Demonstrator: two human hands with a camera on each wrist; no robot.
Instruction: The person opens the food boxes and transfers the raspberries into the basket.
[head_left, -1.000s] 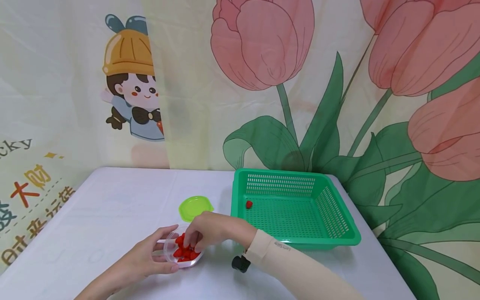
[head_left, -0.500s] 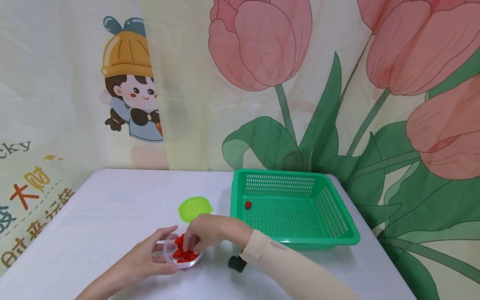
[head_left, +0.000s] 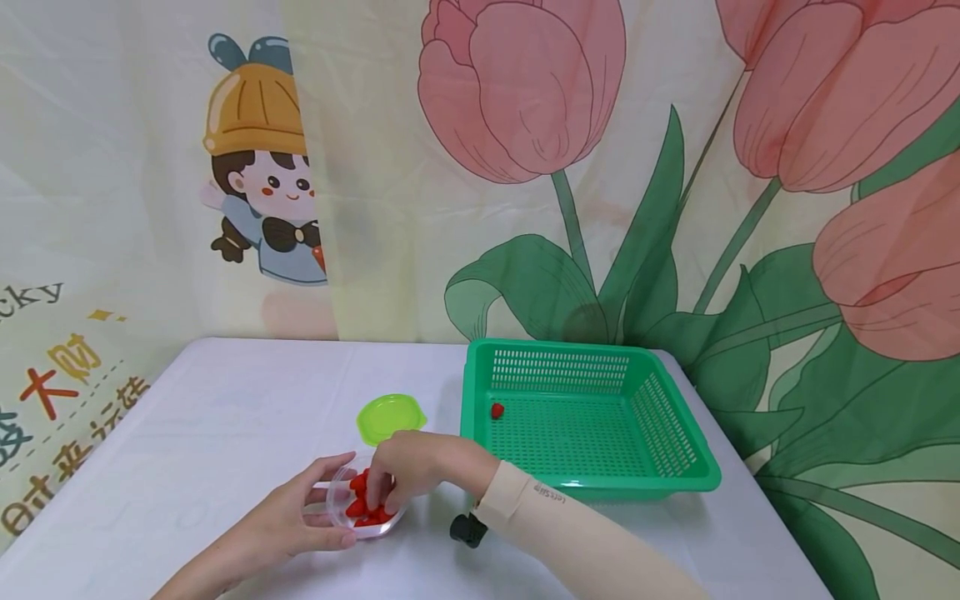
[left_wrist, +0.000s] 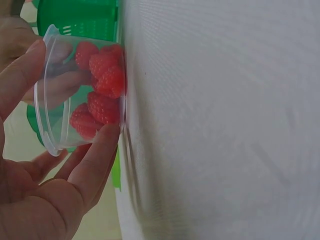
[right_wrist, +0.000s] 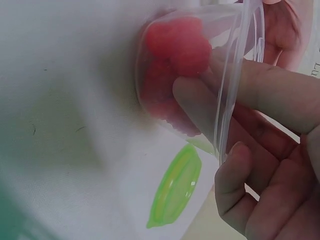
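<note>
My left hand [head_left: 288, 512] holds a clear plastic cup [left_wrist: 59, 107] from the side, thumb at its rim and fingers along its wall and base. Several red raspberries [left_wrist: 104, 67] lie in the bottom of the cup. From the right, my right hand [head_left: 420, 462] reaches in over the rim. In the right wrist view, its thumb and a finger stand either side of a raspberry [right_wrist: 192, 52] and appear to pinch it; part of the grip is hidden by the fruit. The other fingers are curled outside the cup.
A green perforated basket [head_left: 592, 482] stands on the right of the white-covered table [head_left: 187, 425]. One raspberry [head_left: 497, 411] lies inside, near its left wall. A lime-green lid [head_left: 390, 418] rests flat just behind the cup. A printed cloth hangs behind the table.
My right wrist has shifted slightly to the left while its fingers stay among the raspberries. The left hand and cup have barely moved.
</note>
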